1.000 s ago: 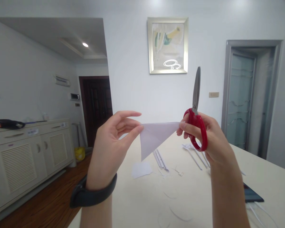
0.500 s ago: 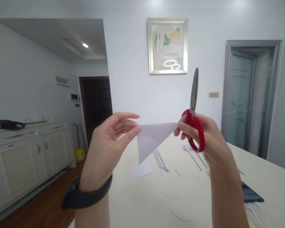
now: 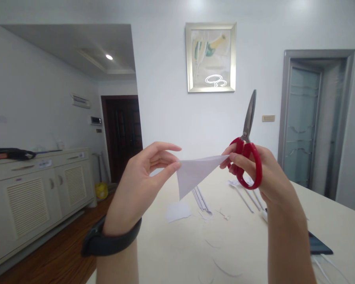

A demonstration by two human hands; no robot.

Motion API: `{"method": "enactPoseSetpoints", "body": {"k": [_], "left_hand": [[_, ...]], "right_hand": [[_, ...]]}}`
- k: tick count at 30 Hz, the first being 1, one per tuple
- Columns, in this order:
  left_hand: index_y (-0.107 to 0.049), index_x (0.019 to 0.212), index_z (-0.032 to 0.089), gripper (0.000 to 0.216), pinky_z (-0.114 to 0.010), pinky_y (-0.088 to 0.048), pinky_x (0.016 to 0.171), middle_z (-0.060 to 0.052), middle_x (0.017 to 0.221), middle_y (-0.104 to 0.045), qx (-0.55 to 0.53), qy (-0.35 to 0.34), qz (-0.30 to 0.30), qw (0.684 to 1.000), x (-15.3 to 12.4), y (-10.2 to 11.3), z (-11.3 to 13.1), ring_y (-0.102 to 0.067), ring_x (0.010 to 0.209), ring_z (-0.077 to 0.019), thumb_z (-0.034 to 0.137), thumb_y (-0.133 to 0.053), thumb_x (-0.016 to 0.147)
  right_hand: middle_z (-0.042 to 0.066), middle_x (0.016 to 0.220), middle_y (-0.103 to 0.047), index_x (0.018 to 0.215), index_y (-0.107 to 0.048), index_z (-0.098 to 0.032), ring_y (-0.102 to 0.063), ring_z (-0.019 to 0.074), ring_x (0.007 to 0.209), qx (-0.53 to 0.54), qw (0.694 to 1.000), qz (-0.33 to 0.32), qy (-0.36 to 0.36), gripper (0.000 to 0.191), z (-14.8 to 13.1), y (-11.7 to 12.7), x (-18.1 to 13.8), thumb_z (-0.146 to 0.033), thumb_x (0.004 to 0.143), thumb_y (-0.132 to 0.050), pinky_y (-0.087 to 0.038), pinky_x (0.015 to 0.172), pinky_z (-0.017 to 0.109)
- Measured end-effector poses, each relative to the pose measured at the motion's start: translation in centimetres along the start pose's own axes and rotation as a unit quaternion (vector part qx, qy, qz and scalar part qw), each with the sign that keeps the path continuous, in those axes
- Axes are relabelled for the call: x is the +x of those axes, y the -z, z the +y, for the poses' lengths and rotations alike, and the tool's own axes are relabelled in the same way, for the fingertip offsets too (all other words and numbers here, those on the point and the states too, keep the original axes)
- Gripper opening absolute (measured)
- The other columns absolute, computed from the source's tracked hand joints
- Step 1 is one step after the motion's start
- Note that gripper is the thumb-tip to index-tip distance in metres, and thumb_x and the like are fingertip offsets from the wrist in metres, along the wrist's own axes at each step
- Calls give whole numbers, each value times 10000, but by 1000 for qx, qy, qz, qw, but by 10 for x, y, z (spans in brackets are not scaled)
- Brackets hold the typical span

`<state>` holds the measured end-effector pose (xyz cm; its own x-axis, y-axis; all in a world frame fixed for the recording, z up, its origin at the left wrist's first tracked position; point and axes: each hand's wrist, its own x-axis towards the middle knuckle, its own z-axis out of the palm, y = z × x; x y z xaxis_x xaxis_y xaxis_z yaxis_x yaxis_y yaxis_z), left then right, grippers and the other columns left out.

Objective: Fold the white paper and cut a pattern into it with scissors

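Note:
I hold a white paper folded into a triangle (image 3: pixel 193 173) up in the air above a cream table (image 3: pixel 233 240). My left hand (image 3: pixel 142 181), with a dark band on the wrist, pinches the paper's left corner between thumb and fingers. My right hand (image 3: pixel 256 173) pinches the right corner with its fingertips. That same hand grips red-handled scissors (image 3: pixel 247 148), blades closed and pointing up.
On the table lie paper scraps (image 3: pixel 177 211), several thin white strips (image 3: pixel 201 197) and a dark tablet (image 3: pixel 319 244) at the right. A white cabinet (image 3: pixel 32 189) stands left across a wooden floor. A framed picture (image 3: pixel 210 57) hangs on the far wall, with a glass door (image 3: pixel 301 122) to the right.
Both hands and the paper shifted slightly right and down in view. The scissors' blades tilted a little to the right. Both grips are unchanged.

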<state>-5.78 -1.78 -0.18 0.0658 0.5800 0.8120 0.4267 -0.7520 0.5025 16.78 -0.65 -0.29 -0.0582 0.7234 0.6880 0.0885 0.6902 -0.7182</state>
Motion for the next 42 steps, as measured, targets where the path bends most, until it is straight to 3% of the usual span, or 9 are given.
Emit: {"method": "enactPoseSetpoints", "body": {"k": [4, 6, 9, 12, 15, 19, 27, 35, 42], "left_hand": [[-601, 1062, 258, 237, -312, -504, 790, 0, 816, -682, 18, 16, -53, 998, 1, -2, -1, -651, 815, -180, 293, -620, 829], [-556, 1133, 262, 300, -333, -504, 781, -4, 828, -686, 25, 28, -81, 996, 1, -4, 0, -654, 829, -195, 287, -601, 837], [-453, 1258, 282, 449, -350, -506, 790, 3, 835, -691, 21, 37, -101, 994, 0, -11, 3, -657, 827, -195, 264, -602, 834], [-343, 1353, 314, 597, -330, -509, 788, 26, 824, -688, -5, 41, -122, 992, 0, -17, 6, -648, 781, -167, 241, -617, 828], [-296, 1381, 318, 640, -315, -511, 800, 31, 818, -682, -48, 38, -144, 988, -1, -20, 8, -648, 792, -158, 245, -618, 833], [-306, 1378, 336, 628, -319, -508, 807, 30, 832, -685, -36, 37, -139, 989, -1, -19, 9, -646, 790, -157, 257, -615, 838], [-396, 1353, 336, 587, -352, -518, 794, 1, 842, -680, -31, 56, -130, 989, -2, -15, 6, -654, 803, -192, 263, -626, 818], [-486, 1285, 297, 531, -309, -534, 686, -13, 795, -673, -54, 53, -91, 993, 0, -7, -2, -644, 725, -186, 275, -664, 784], [-527, 1236, 294, 500, -297, -529, 705, 5, 764, -644, -75, 43, -54, 995, 1, -1, 0, -630, 710, -167, 276, -695, 765]], "right_hand": [[36, 804, -685, 776, -654, -171, -564, 126, 650, -14, 1000, 6, -9, 82, 1, 6, 3, -238, 819, -635, -456, 571, 229], [24, 749, -656, 772, -643, -170, -509, 108, 581, -21, 1000, -2, -21, 112, 0, 7, 3, -273, 817, -650, -420, 520, 227], [-11, 634, -558, 772, -644, -175, -433, 100, 538, -36, 996, -71, -30, 145, -1, 3, 1, -313, 814, -661, -355, 463, 217], [-11, 673, -544, 805, -629, -188, -466, 118, 582, -40, 983, -175, -49, 169, -1, -6, 0, -355, 819, -652, -346, 462, 222], [-13, 703, -534, 780, -597, -190, -476, 133, 627, -78, 974, -209, -40, 183, 0, -16, -1, -360, 808, -660, -371, 512, 245], [-22, 700, -508, 741, -560, -188, -458, 137, 659, -109, 974, -198, -10, 191, 1, -19, -1, -338, 812, -654, -396, 604, 271], [-60, 614, -419, 693, -518, -192, -357, 89, 541, -48, 988, -147, -20, 208, 0, -2, -2, -275, 794, -679, -282, 478, 223], [-51, 597, -487, 686, -561, -194, -413, 88, 517, -36, 996, -74, -37, 174, -2, 8, -4, -232, 744, -720, -323, 465, 217], [-53, 582, -482, 660, -560, -190, -406, 81, 501, -21, 997, -59, -46, 202, -6, 7, -3, -232, 707, -751, -316, 442, 204]]}}
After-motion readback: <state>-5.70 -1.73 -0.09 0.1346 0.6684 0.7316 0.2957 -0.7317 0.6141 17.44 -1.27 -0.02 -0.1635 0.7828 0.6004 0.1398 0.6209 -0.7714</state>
